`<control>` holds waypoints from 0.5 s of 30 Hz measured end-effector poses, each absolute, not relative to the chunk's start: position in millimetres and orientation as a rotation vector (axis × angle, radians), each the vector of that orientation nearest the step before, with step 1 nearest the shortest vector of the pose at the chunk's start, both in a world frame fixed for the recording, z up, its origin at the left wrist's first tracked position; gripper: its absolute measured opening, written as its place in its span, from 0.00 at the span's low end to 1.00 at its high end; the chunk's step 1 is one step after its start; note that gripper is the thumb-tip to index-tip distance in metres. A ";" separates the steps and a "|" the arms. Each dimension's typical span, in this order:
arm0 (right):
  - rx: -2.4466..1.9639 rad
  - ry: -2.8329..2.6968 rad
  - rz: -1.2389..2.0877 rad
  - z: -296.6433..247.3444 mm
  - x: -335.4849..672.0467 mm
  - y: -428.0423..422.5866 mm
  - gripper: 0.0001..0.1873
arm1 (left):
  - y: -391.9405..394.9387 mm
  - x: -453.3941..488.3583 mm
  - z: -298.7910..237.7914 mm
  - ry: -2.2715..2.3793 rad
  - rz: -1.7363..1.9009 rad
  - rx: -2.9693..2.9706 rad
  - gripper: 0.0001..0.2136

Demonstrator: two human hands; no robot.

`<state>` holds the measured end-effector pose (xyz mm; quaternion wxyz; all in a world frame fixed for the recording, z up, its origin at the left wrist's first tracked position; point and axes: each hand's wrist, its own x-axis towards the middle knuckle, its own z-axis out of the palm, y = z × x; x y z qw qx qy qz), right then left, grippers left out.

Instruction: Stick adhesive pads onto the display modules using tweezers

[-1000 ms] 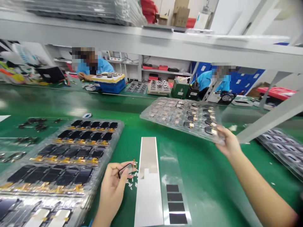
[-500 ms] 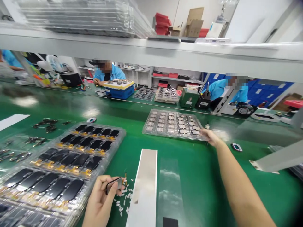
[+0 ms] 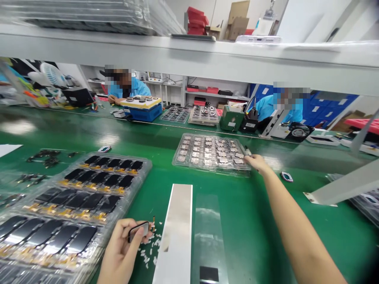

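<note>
My left hand (image 3: 122, 246) is closed around a small display screen (image 3: 138, 232), held by its edges between thumb and fingers. A thin orange flex cable (image 3: 153, 223) sticks up at its right end. My right arm reaches forward, and my right hand (image 3: 257, 162) is closed at the right edge of a clear plastic tray (image 3: 189, 167) of small silvery metal parts. A small pale piece with a dark tip (image 3: 247, 150) shows just beyond the fingertips; what the fingers grip is too small to make out.
At left lies a stack of clear trays (image 3: 142, 173) with rows of black screens. White scraps (image 3: 145, 258) lie beside a long white-edged strip (image 3: 181, 221) and a clear sheet (image 3: 207, 228). A post (image 3: 331, 187) stands at right. A shelf (image 3: 177, 59) crosses overhead; co-workers sit beyond.
The view has shifted slightly, moving most things left and up. My right hand stays at the tray's edge, and the pale piece there now tilts. The left hand keeps hold of the screen.
</note>
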<state>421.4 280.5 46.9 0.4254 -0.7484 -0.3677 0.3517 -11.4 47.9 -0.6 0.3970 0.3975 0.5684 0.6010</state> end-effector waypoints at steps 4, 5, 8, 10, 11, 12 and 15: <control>-1.766 -0.863 0.919 57.3 408.1 274.9 0.19 | 46.6 -11.4 -1.2 1.409 1.524 1.028 0.22; -1.729 -0.848 0.920 59.7 402.4 271.1 0.19 | 46.2 -12.4 -2.7 1.397 1.521 1.032 0.21; -1.605 -0.796 0.903 66.0 383.3 246.7 0.17 | 45.4 -16.9 -8.3 1.365 1.499 1.076 0.18; -1.526 -0.750 0.884 70.2 373.0 215.7 0.15 | 44.9 -20.2 -10.3 1.335 1.471 1.162 0.15; -1.490 -0.724 0.875 72.6 369.3 195.4 0.14 | 44.5 -21.5 -10.4 1.320 1.460 1.210 0.14; -1.460 -0.695 0.861 75.1 366.5 172.0 0.13 | 43.9 -22.6 -9.9 1.307 1.451 1.251 0.13; -1.400 -0.607 0.841 82.2 359.9 89.9 0.14 | 40.9 -24.2 -6.4 1.289 1.443 1.307 0.12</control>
